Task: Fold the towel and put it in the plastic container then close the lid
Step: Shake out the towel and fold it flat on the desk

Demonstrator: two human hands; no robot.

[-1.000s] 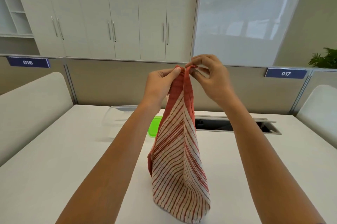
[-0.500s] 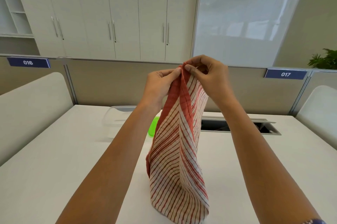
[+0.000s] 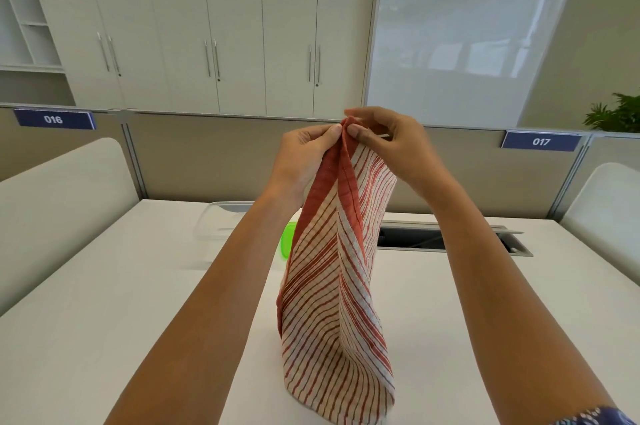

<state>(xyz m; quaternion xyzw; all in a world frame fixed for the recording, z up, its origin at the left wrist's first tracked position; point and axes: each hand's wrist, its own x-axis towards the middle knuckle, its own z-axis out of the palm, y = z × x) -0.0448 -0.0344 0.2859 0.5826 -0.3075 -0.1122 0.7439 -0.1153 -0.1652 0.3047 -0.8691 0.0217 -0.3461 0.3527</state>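
Two hands hold one towel (image 3: 336,286) in the air above the white table (image 3: 104,320): the left hand (image 3: 304,158) and the right hand (image 3: 394,144) each pinch its red top edge between thumb and fingertips, with the pinch points side by side and almost touching. The towel hangs doubled, a red-and-white striped cloth with a red border, and its lower fold appears to rest on or just above the table; contact cannot be confirmed. One clear plastic container (image 3: 221,220) stands on the table behind the left forearm, well apart from the towel, and one green lid (image 3: 288,239) lies just beside it, partly hidden by the cloth. Judged from this state, the fold is at an early stage and nothing is in the container. Risks: the grip is narrow and at the fingertips, so one layer could slip out and let the cloth fall open; corners that are not matched would give a skewed fold. A bundle folded too loosely or too large might stand proud of the container rim and stop the lid from seating. The hanging cloth could also sweep the lid when lowered.
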